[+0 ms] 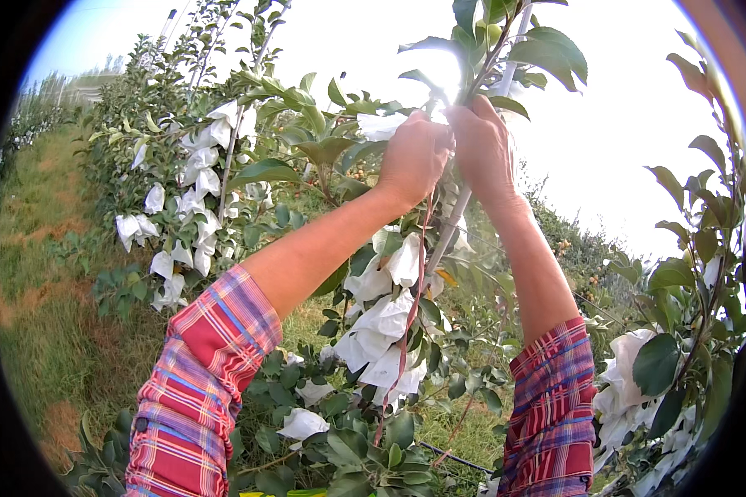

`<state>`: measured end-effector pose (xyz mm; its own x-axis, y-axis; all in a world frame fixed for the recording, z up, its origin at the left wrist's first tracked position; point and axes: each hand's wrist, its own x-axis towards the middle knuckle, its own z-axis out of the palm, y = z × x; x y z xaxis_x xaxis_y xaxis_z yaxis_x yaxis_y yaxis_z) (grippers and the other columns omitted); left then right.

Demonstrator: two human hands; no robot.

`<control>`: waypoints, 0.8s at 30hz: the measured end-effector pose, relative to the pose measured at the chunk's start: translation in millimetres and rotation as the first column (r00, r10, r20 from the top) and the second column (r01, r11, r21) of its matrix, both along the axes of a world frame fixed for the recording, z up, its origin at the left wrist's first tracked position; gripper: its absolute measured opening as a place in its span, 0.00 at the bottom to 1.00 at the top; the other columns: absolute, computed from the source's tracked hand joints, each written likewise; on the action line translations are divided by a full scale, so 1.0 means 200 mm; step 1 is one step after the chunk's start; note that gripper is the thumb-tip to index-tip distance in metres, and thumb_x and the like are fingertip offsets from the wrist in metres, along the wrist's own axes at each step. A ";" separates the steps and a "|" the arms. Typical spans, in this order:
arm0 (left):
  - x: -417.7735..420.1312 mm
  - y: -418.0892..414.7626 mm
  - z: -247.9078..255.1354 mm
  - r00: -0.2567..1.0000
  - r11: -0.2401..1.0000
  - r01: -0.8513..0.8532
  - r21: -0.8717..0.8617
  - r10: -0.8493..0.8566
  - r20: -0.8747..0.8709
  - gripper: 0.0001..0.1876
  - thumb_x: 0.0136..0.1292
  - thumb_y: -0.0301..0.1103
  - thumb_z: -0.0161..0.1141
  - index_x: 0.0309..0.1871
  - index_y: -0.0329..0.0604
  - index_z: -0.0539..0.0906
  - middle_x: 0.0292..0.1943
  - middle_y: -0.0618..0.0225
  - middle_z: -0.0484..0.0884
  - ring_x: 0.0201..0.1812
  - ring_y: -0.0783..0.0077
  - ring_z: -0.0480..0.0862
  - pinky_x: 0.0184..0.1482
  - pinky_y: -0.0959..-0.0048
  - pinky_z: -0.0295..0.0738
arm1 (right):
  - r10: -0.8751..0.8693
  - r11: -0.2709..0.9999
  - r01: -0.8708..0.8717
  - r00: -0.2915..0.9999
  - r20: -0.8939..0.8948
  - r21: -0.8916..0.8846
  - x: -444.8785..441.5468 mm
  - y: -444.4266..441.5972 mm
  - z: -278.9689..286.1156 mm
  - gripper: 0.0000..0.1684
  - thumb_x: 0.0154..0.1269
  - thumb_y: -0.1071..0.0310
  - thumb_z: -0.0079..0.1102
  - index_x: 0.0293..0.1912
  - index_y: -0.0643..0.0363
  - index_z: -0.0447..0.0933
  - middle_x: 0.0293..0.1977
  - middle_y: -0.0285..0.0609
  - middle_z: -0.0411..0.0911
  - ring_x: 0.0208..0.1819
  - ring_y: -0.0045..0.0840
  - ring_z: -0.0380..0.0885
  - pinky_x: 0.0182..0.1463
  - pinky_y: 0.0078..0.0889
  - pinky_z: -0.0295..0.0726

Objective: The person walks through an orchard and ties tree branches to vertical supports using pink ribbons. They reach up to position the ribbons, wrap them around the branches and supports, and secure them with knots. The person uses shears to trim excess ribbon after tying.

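Note:
Both hands are raised together at the stem of a young fruit tree, beside a pale support pole (451, 230). My left hand (415, 155) has its fingers curled at the stem, and a long reddish ribbon (410, 310) hangs down from it. Close against it on the right, my right hand (482, 146) has bent fingers at the stem, just below a leafy shoot (491, 53). Glare hides the fingertips, so what the right one grips cannot be told. White fruit bags (379, 323) hang in a cluster under the hands.
To the left stands another tree with white bags (202, 180) along its pole. More bagged branches (628, 366) rise at the right edge. Green leaves (348, 447) fill the lower middle, near a dark hose (454, 456). A grassy strip (43, 248) runs along the left.

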<state>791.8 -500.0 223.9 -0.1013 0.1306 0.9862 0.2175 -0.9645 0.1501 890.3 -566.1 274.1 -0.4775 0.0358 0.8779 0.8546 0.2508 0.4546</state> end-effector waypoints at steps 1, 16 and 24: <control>0.00 -0.02 -0.01 0.998 0.998 -0.063 0.016 0.063 0.013 0.03 0.52 0.22 0.63 0.31 0.35 0.83 0.32 0.64 0.76 0.27 0.72 0.79 0.32 0.72 0.73 | -0.078 0.997 0.078 0.997 0.012 -0.016 0.01 0.01 0.00 0.08 0.56 0.70 0.58 0.38 0.56 0.81 0.33 0.45 0.74 0.34 0.41 0.79 0.37 0.43 0.76; -0.08 0.03 0.04 0.987 0.990 0.098 0.103 -0.110 0.115 0.07 0.55 0.28 0.65 0.32 0.33 0.82 0.26 0.68 0.78 0.25 0.79 0.76 0.29 0.79 0.70 | -0.321 0.933 0.333 0.941 0.107 -0.136 0.00 -0.04 0.05 0.07 0.57 0.71 0.56 0.35 0.55 0.81 0.34 0.49 0.78 0.35 0.43 0.80 0.39 0.45 0.76; -0.11 0.04 0.04 0.631 0.557 0.749 -0.360 -0.766 0.127 0.07 0.59 0.34 0.66 0.34 0.39 0.85 0.23 0.75 0.80 0.24 0.85 0.75 0.29 0.82 0.71 | 0.373 0.753 -0.600 0.728 -0.576 -0.270 0.07 -0.02 -0.09 0.07 0.60 0.72 0.59 0.36 0.66 0.80 0.25 0.40 0.78 0.23 0.17 0.76 0.25 0.20 0.72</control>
<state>769.5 -492.3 231.6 0.2360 0.4680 0.8516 -0.5540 -0.6552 0.5136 904.0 -570.3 256.5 -0.0766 0.3246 0.9427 0.6229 0.7539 -0.2090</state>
